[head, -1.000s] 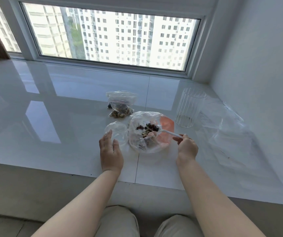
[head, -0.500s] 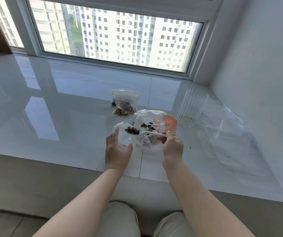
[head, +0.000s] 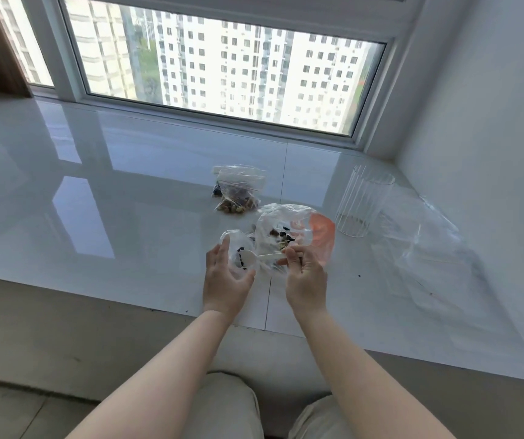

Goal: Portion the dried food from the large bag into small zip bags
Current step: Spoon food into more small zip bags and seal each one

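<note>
**A:** What are the hands doing?

**B:** The right hand [head: 305, 277] pinches the handle of a white plastic spoon [head: 256, 256] between curled fingers [head: 292, 258] and thumb. The spoon's bowl points left into the mouth of a small clear bag [head: 238, 248]. The left hand [head: 224, 282] cups that bag from the near side, its fingers and thumb spread and bent around the plastic. A few dark pieces lie inside.

**A:** Where is the large bag?

**B:** Just beyond the right fingers, touching the small bag: a crumpled clear bag with an orange patch [head: 297, 229], with dried pieces [head: 281, 237] showing in it.

**A:** And farther out?

**B:** Past both hands lie filled zip bags [head: 238, 193], sealed and stacked. Right of the large bag stands a ribbed clear glass [head: 363, 202], then loose plastic sheeting [head: 422, 245]. All rest on a glossy white sill [head: 127, 201] under a window [head: 222, 58].
</note>
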